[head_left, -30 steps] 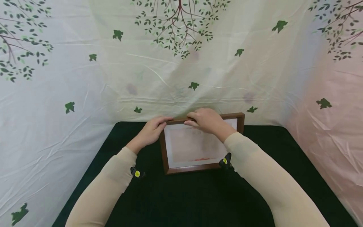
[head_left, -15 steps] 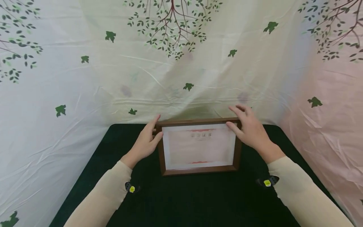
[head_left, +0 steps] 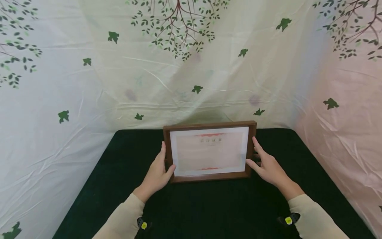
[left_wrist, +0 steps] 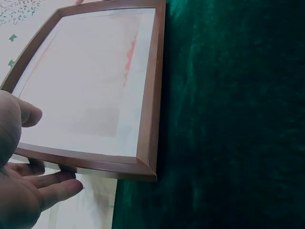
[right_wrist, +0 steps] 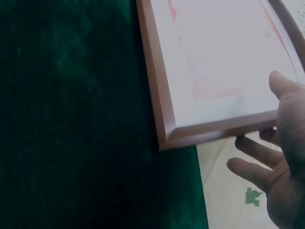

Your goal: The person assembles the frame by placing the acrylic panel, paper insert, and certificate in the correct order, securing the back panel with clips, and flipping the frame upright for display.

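A brown wooden picture frame (head_left: 209, 125) stands leaning at the back of the dark green cloth, framing a certificate (head_left: 210, 154) with red trim. On its left side my left hand (head_left: 156, 174) grips the lower part, thumb over the front. In the left wrist view, fingertips (left_wrist: 61, 189) lie along and under the outer edge. My right hand (head_left: 270, 170) holds the opposite side the same way, its thumb at the front face. Fingers (right_wrist: 255, 152) pass at the outer edge in the right wrist view; what they touch behind is hidden.
Dark green cloth (head_left: 209, 212) covers the table in front of and beside the frame. A pale curtain (head_left: 167, 83) printed with trees and leaves hangs right behind it, and more fabric (head_left: 352, 132) closes off the sides.
The right hand has left the frame's top, moved out past the right corner and come down its right side. The left hand has slid down the left side. The frame's top looks slightly nearer.
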